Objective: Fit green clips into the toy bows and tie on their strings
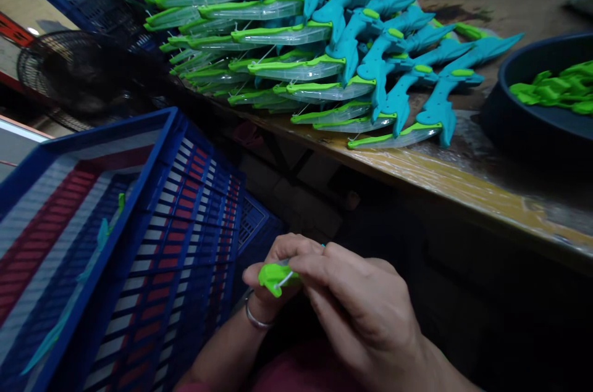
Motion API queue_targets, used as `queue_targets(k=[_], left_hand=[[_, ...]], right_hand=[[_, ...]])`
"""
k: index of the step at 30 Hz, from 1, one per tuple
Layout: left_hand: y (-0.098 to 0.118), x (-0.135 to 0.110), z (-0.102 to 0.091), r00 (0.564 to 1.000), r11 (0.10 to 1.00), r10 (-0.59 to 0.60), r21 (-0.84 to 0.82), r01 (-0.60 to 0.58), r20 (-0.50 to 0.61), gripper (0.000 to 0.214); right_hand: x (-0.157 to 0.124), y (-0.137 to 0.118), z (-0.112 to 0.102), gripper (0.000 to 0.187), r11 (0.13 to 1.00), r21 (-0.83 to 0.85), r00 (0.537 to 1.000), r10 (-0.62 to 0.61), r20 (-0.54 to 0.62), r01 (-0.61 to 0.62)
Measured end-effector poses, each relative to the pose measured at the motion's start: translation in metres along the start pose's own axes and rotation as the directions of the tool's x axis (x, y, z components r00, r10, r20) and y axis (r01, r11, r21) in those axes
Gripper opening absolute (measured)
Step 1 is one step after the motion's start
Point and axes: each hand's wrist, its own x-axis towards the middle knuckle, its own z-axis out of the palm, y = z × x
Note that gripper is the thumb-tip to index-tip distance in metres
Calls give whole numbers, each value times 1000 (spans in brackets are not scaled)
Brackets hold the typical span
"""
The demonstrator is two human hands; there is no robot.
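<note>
Low in front of my body, both hands meet around a bright green plastic piece (278, 278) with a thin white strand across it. My left hand (290, 250), with a metal bangle at its wrist, is closed around the piece from behind. The fingers of my right hand (361, 299) are closed over its near side, hiding much of it. A speck of teal shows between the hands, but what it belongs to is hidden. Beyond them, stacked teal-and-green plastic toys (435, 102) with clear undersides lie in rows along the table edge.
A dark round tub (498, 102) holding green plastic parts (556, 86) stands at the right of the worktable (519, 200). At left is a blue slatted crate (185, 244) with a striped lining and a teal toy (99, 237) inside. A black fan (88, 77) stands behind it.
</note>
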Motion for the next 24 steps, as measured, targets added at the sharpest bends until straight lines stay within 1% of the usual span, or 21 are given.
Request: queue_targets(k=[2, 6, 11, 13, 16, 18, 21, 24], left_hand=[[0, -1, 0, 1000, 1000, 19, -22, -20, -17, 80], [0, -2, -1, 1000, 1000, 8, 2, -8, -27, 76], [-3, 3, -3, 995, 995, 31, -98, -22, 92, 77], [-3, 4, -3, 993, 993, 51, -109, -39, 108, 77], [-3, 3, -3, 994, 994, 70, -89, -62, 82, 77], [-1, 2, -2, 995, 996, 73, -56, -69, 63, 78], [1, 1, -2, 997, 997, 66, -29, -65, 30, 78], [0, -1, -3, 999, 998, 51, -33, -50, 16, 79]], right_hand=[[-1, 0, 1, 28, 1000, 7, 1000, -5, 1, 5], [-3, 4, 4, 34, 998, 55, 999, -32, -8, 33], [-3, 6, 5, 39, 994, 102, 998, -40, 45, 35], [-3, 6, 4, 37, 995, 99, 998, -25, 57, 19], [-3, 5, 4, 35, 997, 83, 998, -12, 64, 6], [-3, 5, 4, 31, 998, 69, 999, -14, 49, 10], [-4, 5, 4, 26, 1000, 16, 999, -1, 46, 0], [-3, 4, 3, 25, 1000, -25, 998, -9, 56, 10]])
